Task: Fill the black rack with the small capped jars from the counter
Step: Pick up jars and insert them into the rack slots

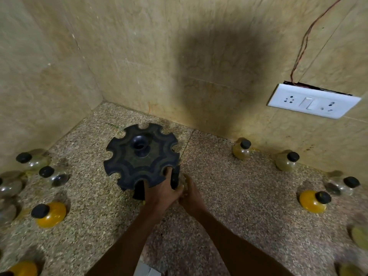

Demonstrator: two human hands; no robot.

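**Rack barely begun, jars left on the counter**

In the head view, the black rack is seen mid-counter near the corner, its upper notches empty. A capped jar is pinched between the left hand and right hand at its near edge. Turmeric-yellow jars and clear ones are scattered left and right.

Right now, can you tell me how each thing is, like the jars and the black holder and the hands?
Black notched plastic rack: upright; visible top notches empty.
Left hand: gripping the rack's near edge.
Right hand: beside the left, low at the rack; what it holds is hidden.
Yellow-filled jar with black cap: capped, on the counter.
Clear glass jar with black cap: capped, on the counter.
White switch plate: nothing plugged in.
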